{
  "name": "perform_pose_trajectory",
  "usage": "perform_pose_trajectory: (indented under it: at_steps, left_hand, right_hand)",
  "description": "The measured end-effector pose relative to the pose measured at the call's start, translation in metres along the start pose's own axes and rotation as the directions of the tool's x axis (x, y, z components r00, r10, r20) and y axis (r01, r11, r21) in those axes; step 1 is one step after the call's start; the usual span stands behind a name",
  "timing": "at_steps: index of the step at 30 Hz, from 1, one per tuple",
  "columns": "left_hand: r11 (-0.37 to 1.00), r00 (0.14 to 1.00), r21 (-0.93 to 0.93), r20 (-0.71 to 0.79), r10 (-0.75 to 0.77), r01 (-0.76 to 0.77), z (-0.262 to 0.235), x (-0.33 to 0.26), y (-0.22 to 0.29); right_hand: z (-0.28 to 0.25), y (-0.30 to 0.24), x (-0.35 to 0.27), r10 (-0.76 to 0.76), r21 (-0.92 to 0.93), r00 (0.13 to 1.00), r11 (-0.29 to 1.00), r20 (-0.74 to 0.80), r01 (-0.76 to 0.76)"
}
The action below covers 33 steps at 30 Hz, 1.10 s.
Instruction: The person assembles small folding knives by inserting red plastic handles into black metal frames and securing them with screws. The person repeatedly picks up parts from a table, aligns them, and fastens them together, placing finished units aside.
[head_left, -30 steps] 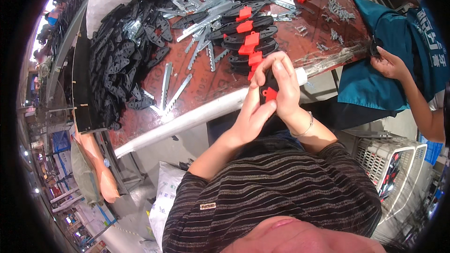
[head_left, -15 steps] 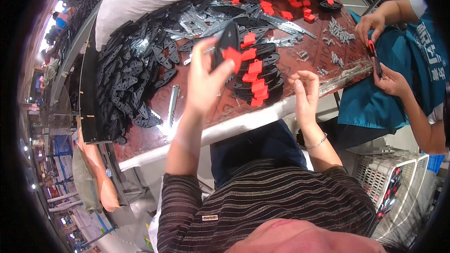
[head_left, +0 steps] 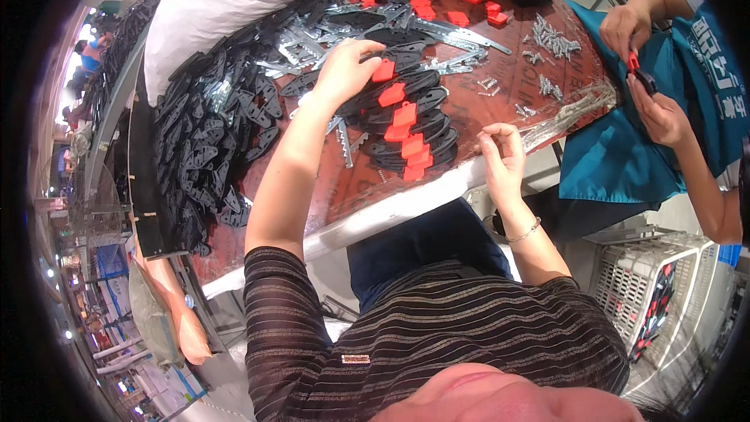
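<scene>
Over the far end of the row [head_left: 405, 115] of black pieces with red tabs, the left hand [head_left: 344, 72] is stretched; thumb and forefinger are parted beside the last tab [head_left: 383, 71], but whether anything is pinched cannot be told. Right of the row, off its near end, the right hand [head_left: 504, 158] is held up, fingers loosely bent, with nothing seen in it. Trouble could be brought by one nudge: the pieces are packed overlapping, so the whole line might be skewed if the far one were knocked. The row's near end is set close to the edge of the table [head_left: 348, 191], and a piece could be tipped off by a backward shove. Left of the row, metal strips [head_left: 341, 144] might be dragged if the left forearm were dropped. Now for what is concealed: the left hand's remaining fingers are hard to make out, and most of each black piece is covered by its neighbour. Well right of the row, a red-and-black part [head_left: 644, 78] is half masked by a co-worker's hands [head_left: 662, 119].
</scene>
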State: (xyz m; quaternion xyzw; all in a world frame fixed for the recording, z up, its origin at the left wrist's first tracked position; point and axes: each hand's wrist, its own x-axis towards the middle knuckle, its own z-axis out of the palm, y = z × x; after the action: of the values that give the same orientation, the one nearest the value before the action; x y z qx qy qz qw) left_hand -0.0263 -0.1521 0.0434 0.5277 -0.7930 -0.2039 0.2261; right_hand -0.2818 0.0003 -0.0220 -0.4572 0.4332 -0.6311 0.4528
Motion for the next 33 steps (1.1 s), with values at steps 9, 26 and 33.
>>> perform_pose_trajectory:
  at_steps: [9, 26, 33]
  left_hand:
    - [0.869, 0.92, -0.47, -0.255, -0.298, 0.151, -0.041, -0.074, -0.026]
    - [0.923, 0.83, 0.041, -0.454, -0.323, 0.382, -0.012, -0.26, -0.003]
    - [0.899, 0.755, 0.01, -0.548, -0.361, 0.437, -0.021, -0.263, -0.006]
  right_hand:
    - [0.0, 0.006, 0.001, -0.015, 0.023, 1.0, 1.0, 0.026, 0.015]
    - [-0.002, 0.004, 0.008, 0.005, 0.006, 1.0, 1.0, 0.005, -0.005]
    - [-0.017, -0.01, 0.041, -0.03, -0.259, 0.993, 0.964, 0.118, 0.06]
